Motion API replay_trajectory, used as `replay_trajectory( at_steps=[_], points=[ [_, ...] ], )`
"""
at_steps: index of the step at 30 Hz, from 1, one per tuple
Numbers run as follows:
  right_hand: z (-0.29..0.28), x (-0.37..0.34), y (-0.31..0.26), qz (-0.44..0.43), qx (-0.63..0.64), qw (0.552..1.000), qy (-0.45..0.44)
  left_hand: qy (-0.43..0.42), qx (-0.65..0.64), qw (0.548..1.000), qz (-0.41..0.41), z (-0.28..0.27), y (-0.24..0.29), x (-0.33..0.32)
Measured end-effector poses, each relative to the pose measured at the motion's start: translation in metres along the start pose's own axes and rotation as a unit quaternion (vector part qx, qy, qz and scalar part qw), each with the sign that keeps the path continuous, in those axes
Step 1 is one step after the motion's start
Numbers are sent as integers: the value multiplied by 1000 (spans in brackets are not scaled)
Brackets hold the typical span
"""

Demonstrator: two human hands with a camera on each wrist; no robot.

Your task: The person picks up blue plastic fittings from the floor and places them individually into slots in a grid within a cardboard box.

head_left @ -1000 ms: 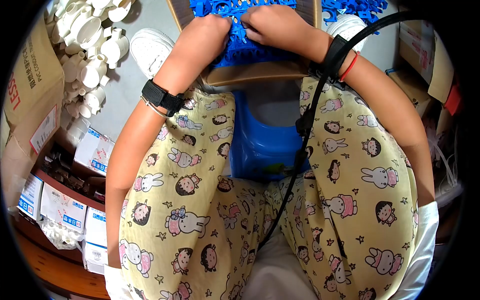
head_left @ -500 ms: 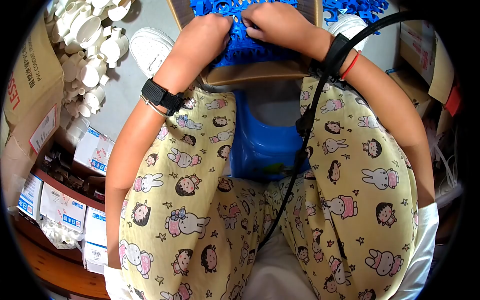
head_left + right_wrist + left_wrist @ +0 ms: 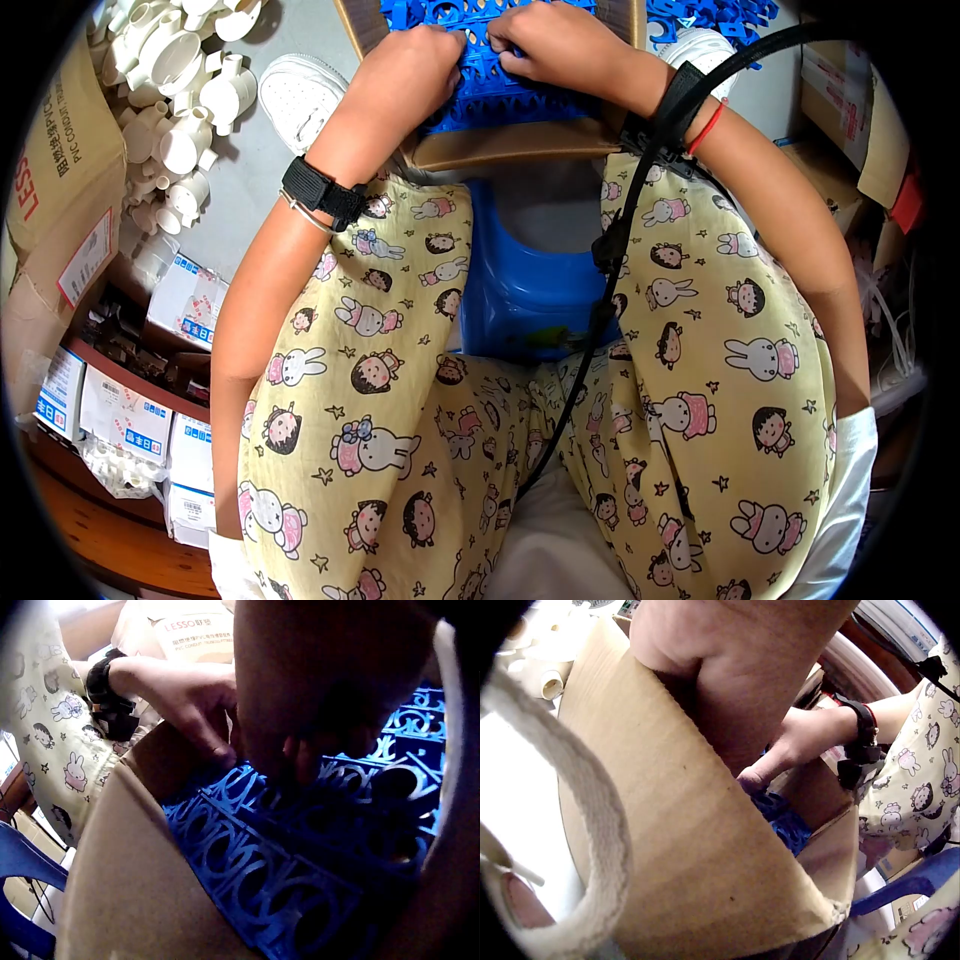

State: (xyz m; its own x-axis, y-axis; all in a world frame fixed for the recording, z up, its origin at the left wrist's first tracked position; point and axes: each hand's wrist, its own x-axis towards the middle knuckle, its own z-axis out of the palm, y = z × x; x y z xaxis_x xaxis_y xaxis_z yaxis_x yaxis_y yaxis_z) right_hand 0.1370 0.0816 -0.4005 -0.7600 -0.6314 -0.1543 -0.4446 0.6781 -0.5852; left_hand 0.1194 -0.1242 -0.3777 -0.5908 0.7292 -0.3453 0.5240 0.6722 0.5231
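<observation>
A cardboard box [image 3: 510, 147] between the feet holds rows of blue plastic ring-shaped pieces [image 3: 480, 100], seen close up as a blue lattice [image 3: 255, 877] in the right wrist view. My left hand [image 3: 415, 70] is over the left part of the rows, its curled fingers down at the blue pieces. Opposite it, my right hand [image 3: 545, 42] has its fingers bent at the pieces. A small gap separates the hands. In the left wrist view the box wall [image 3: 682, 802] hides most of the pieces. The fingertips and what they pinch are hidden.
White pipe fittings [image 3: 185, 140] lie heaped on the floor at left, by a carton [image 3: 75, 150]. More blue pieces [image 3: 710, 18] lie beyond the box at right. A blue stool [image 3: 525, 300] stands between the legs; a black cable [image 3: 630, 200] crosses the right forearm.
My right hand has shifted slightly right, and its wrist has turned a little. My left hand has stayed nearly still on the blue pieces.
</observation>
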Motion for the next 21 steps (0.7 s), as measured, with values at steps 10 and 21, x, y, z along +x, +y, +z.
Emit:
replay_trajectory(
  at_steps=[10, 21],
  points=[
    [-19, 0, -6, 33, 87, 994, -63, 35, -8, 999, 34, 5, -2, 1],
    [-21, 3, -2, 30, 111, 989, -92, 73, 24, 993, 87, 10, 0, 6]
  ],
)
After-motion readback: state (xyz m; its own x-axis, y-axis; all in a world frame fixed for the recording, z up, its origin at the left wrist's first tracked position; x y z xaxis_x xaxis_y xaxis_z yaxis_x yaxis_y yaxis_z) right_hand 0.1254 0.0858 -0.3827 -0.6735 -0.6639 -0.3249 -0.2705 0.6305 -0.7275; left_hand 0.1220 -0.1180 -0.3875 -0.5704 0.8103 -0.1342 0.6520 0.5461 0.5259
